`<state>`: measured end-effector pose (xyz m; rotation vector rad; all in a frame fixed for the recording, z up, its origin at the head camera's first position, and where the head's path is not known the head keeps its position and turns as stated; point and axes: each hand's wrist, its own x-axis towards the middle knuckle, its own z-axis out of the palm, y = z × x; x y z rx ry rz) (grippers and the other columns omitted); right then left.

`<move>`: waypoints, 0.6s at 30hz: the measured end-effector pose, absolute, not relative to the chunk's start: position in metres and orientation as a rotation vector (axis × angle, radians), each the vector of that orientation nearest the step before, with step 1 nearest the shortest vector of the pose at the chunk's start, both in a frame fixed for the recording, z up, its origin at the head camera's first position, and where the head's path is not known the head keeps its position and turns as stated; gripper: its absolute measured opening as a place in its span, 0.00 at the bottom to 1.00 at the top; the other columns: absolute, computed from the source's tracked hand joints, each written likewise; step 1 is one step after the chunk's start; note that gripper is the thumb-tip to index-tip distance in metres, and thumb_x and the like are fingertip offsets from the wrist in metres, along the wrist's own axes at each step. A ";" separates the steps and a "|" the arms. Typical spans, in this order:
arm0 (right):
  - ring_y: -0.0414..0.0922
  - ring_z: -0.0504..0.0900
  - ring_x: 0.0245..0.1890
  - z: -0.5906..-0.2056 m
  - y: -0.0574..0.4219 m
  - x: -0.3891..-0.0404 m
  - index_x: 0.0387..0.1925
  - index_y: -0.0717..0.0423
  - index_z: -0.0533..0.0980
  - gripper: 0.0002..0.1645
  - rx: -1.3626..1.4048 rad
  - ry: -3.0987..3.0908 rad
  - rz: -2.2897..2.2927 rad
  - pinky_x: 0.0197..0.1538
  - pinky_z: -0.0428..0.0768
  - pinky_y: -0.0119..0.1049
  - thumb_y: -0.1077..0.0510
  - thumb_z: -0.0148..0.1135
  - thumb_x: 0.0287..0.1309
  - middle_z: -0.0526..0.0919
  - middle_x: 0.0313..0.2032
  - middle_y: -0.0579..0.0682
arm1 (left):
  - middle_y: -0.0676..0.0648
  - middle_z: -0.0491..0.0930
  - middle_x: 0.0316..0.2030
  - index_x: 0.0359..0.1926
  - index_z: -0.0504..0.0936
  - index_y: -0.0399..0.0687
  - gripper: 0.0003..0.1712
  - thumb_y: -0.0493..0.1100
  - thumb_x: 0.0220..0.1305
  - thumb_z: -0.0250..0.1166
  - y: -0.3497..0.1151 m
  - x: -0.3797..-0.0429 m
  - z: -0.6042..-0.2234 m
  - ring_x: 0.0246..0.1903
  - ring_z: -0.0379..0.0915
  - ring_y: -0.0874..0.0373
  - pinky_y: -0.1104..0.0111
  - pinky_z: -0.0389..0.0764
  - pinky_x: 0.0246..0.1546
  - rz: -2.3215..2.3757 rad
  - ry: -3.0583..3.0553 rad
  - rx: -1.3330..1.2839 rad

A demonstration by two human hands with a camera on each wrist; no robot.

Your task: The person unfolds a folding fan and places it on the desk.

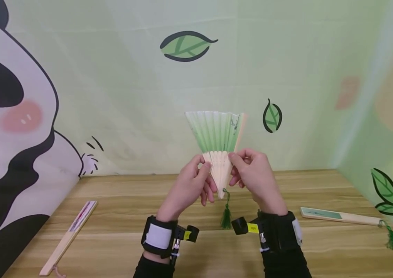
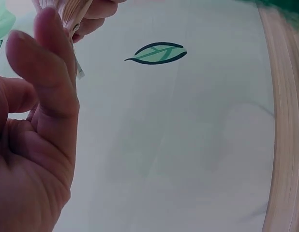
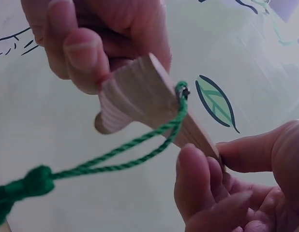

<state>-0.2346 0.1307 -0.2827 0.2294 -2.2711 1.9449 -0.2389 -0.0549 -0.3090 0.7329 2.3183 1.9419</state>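
Observation:
A green folding fan [image 1: 217, 131], partly spread, is held upright over the table with its pale wooden ribs pointing down. My left hand [image 1: 194, 179] pinches the ribs at the fan's left edge, thumb in front. On the other edge, my right hand [image 1: 253, 172] grips the outer rib between thumb and fingers. A green tassel [image 1: 226, 218] hangs by a cord from the pivot end. In the right wrist view the cord [image 3: 135, 145] loops from the rivet, and the thumb and fingers of the right hand [image 3: 246, 188] close on the rib.
On the wooden table [image 1: 113, 224], a closed fan [image 1: 69, 235] with a pinkish cord lies at the left. Another closed fan [image 1: 342, 216] with a green tassel lies at the right. Behind stands a green backdrop [image 1: 130, 96] with a printed panda and leaves.

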 end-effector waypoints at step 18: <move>0.42 0.78 0.14 -0.280 0.130 -0.234 0.47 0.64 0.71 0.12 0.173 -2.208 1.989 0.19 0.67 0.29 0.56 0.54 0.78 0.81 0.29 0.52 | 0.40 0.82 0.25 0.56 0.68 0.41 0.12 0.44 0.85 0.43 -0.053 -0.242 -0.312 0.17 0.80 0.50 0.62 0.80 0.15 2.066 2.297 0.693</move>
